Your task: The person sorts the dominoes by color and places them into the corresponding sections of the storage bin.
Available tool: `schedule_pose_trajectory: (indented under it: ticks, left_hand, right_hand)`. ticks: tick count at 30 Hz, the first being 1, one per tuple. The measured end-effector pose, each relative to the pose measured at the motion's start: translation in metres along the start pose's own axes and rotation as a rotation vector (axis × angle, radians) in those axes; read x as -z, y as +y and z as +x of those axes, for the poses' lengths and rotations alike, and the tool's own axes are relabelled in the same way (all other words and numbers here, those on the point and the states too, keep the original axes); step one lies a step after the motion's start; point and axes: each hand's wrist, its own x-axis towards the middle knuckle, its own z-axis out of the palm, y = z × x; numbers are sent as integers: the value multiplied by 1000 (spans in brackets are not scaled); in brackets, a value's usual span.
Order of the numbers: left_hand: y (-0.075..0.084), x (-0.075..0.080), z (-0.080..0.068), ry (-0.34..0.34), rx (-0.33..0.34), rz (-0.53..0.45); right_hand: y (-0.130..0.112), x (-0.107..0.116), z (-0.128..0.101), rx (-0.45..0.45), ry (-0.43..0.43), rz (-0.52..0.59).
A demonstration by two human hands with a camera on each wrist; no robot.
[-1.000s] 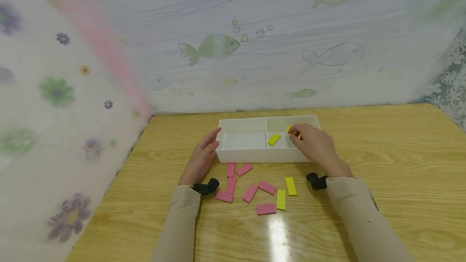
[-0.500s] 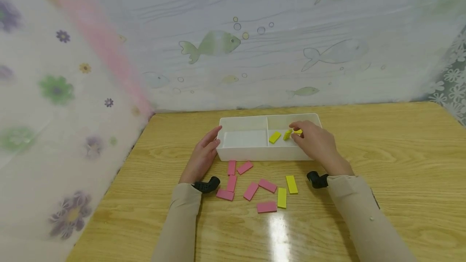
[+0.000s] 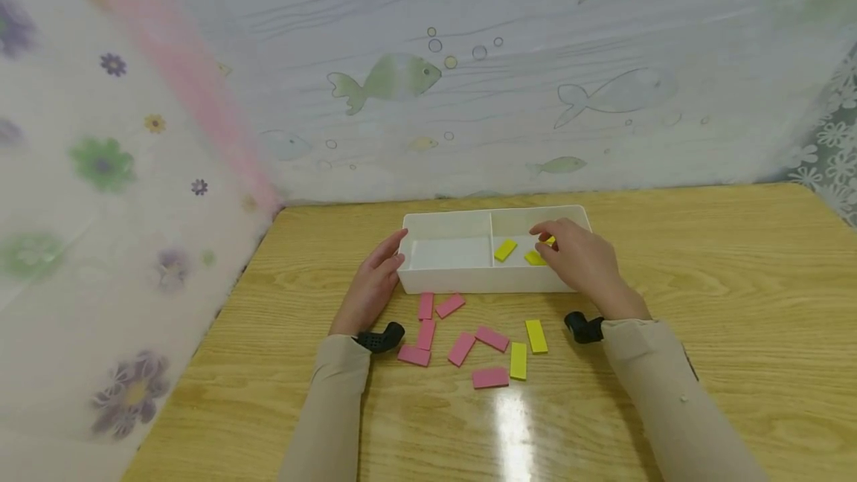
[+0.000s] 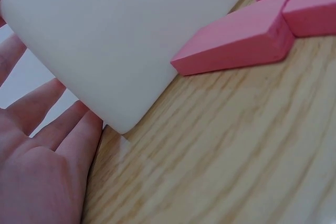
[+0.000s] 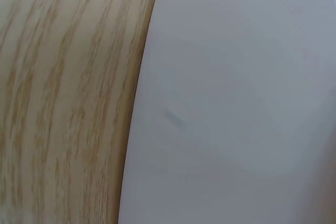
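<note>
Thumb and forefinger of the right hand (image 3: 582,262) stand apart, gripping nothing visible, over the right compartment of a white box (image 3: 445,281). Just below the fingertips, a yellow block (image 3: 534,258) lies on the compartment floor; a second yellow block (image 3: 505,250) rests near the divider (image 3: 492,240), and a third yellow block (image 3: 550,241) shows only partly behind the fingers. Left hand (image 3: 367,288): fingers extended, touching the box's left end, as the left wrist view confirms. The right wrist view shows mainly plain box wall beside wood grain.

The box sits near the table's far edge, its long side roughly parallel to it. In front of the box, away from that edge, seven pink blocks (image 3: 462,349) lie flat on the table (image 3: 228,407), the foremost pair just beside the front wall, toward its left corner. Two yellow blocks (image 3: 518,361) lie to their right. Beige sleeves (image 3: 328,415) cover both forearms. Beyond the table's far edge rises a fish-patterned backdrop (image 3: 469,117); along its left edge, a flower-patterned covering (image 3: 140,259).
</note>
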Motion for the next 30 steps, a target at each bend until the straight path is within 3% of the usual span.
schedule_pose_trajectory:
  ticks: [5,11,15,20,30]
  left_hand:
    - [2,0,0,0,-1,-5]
    - [1,0,0,-7,-9,-16]
    - [0,0,1,-5,-12,-8]
    - [2,-1,0,6,-4,-11]
    - [11,-6,-4,-20,10,-15]
  right_hand:
    - [-1,4,0,20,-22,45]
    - [5,8,0,59,-25,191]
    - [6,12,-2,77,21,275]
    - [1,17,-4,105,57,290]
    - [-14,30,-8,137,-260,328]
